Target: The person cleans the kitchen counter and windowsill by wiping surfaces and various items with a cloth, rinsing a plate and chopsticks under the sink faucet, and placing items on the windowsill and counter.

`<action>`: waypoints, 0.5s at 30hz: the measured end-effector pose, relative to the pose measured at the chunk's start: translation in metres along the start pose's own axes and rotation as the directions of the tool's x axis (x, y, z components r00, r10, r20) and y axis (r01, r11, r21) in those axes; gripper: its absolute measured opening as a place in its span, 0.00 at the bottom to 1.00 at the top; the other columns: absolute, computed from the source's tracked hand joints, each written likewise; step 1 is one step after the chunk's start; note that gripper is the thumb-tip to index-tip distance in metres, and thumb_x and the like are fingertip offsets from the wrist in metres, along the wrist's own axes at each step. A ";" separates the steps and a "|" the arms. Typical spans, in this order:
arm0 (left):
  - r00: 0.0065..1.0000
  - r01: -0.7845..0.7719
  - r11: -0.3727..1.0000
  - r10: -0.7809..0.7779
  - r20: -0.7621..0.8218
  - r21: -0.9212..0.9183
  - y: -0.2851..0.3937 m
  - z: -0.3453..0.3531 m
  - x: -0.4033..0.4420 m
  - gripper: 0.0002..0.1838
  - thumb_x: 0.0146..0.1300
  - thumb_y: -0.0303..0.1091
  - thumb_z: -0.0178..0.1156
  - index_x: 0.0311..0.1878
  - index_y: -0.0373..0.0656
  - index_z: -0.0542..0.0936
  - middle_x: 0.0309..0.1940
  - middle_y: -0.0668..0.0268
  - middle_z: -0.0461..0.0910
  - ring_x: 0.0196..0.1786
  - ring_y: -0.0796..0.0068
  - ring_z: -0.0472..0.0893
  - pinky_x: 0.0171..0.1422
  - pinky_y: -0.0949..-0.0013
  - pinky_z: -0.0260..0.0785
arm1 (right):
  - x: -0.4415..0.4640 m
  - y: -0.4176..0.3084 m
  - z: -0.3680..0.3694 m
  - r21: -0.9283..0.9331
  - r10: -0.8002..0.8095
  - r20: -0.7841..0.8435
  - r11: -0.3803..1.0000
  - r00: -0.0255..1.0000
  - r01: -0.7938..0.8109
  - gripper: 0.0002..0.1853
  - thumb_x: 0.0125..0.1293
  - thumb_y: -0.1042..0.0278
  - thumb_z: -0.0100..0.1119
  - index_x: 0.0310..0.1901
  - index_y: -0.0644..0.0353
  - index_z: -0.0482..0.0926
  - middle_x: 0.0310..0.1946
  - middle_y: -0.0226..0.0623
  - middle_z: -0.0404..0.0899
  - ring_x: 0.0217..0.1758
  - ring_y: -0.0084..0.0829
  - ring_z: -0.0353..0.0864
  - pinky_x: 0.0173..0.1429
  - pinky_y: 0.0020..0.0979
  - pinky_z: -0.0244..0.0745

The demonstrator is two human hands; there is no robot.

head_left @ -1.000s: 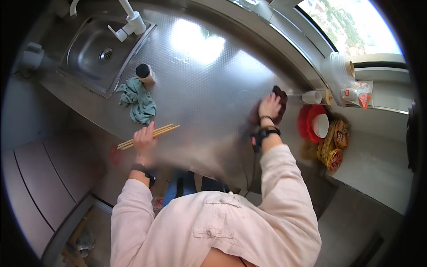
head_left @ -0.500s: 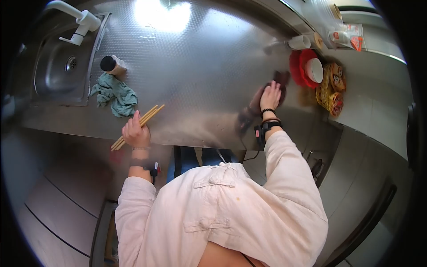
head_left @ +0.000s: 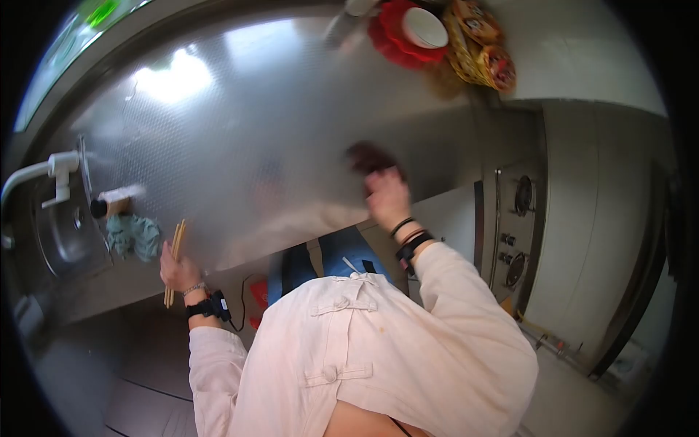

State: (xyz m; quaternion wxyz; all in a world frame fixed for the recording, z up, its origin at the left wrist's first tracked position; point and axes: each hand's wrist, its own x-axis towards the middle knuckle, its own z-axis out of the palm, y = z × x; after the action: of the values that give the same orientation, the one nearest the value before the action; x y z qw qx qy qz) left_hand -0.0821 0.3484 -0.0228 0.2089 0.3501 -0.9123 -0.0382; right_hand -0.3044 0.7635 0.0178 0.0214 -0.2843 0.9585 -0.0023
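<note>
Several light wooden chopsticks (head_left: 177, 251) are gripped in my left hand (head_left: 179, 272) at the counter's front edge. Just beyond that hand lies a crumpled green cloth (head_left: 134, 237), with a dark-capped container (head_left: 115, 201) beside it. My right hand (head_left: 388, 197) is closed on a dark brown cloth (head_left: 371, 158), which rests on the metal counter (head_left: 240, 160) and looks blurred. The fingers of my right hand bend over the near side of this cloth.
At the far left are a sink (head_left: 64, 244) and a white faucet (head_left: 60, 171). A red dish (head_left: 393, 40) with a white bowl (head_left: 425, 28) and a yellow basket (head_left: 466, 58) of packets stand at the back. A gas stove (head_left: 518, 226) is on the right.
The view has swung to the right, bringing the stove in. My right hand has drawn the brown cloth away from the red dish, nearer the front edge. My left hand still holds the chopsticks, now more upright in view.
</note>
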 end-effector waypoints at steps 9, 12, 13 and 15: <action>0.995 0.061 0.984 -0.074 0.069 0.169 0.011 -0.011 0.003 0.17 0.55 0.28 0.53 0.50 0.50 0.75 0.38 0.60 0.78 0.37 0.54 0.77 0.37 0.55 0.69 | 0.071 -0.081 0.023 0.098 -0.038 -0.199 0.993 0.979 0.059 0.18 0.57 0.63 0.45 0.50 0.54 0.69 0.54 0.39 0.67 0.50 0.42 0.68 0.45 0.47 0.67; 1.000 -0.005 0.994 0.003 0.016 0.113 0.050 -0.026 0.016 0.17 0.55 0.27 0.53 0.50 0.48 0.75 0.39 0.59 0.78 0.36 0.53 0.77 0.38 0.56 0.70 | 0.031 -0.129 0.037 0.422 -0.342 -0.343 0.776 0.875 0.469 0.20 0.56 0.56 0.49 0.51 0.47 0.72 0.57 0.34 0.68 0.61 0.37 0.62 0.55 0.48 0.62; 0.998 -0.055 0.997 0.057 -0.019 0.059 0.062 -0.031 0.019 0.18 0.54 0.27 0.53 0.50 0.47 0.75 0.39 0.58 0.78 0.36 0.53 0.77 0.38 0.57 0.70 | 0.033 -0.112 0.033 0.427 -0.333 -0.350 0.775 0.876 0.466 0.20 0.56 0.56 0.49 0.51 0.47 0.72 0.57 0.34 0.68 0.61 0.37 0.62 0.55 0.48 0.62; 0.989 -0.134 0.991 0.134 -0.065 0.014 0.097 -0.034 0.029 0.17 0.57 0.27 0.52 0.51 0.43 0.75 0.39 0.57 0.77 0.35 0.55 0.78 0.39 0.59 0.70 | 0.041 -0.044 0.027 0.394 -0.360 -0.008 0.856 0.933 0.334 0.21 0.53 0.55 0.52 0.50 0.47 0.73 0.56 0.33 0.68 0.63 0.38 0.60 0.55 0.47 0.61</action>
State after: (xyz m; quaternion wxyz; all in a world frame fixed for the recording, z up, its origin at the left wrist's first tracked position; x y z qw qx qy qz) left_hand -0.1481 0.4051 0.0396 0.2392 0.2901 -0.9266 -0.0080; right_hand -0.3136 0.7047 -0.0098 0.1084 -0.4423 0.8704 -0.1869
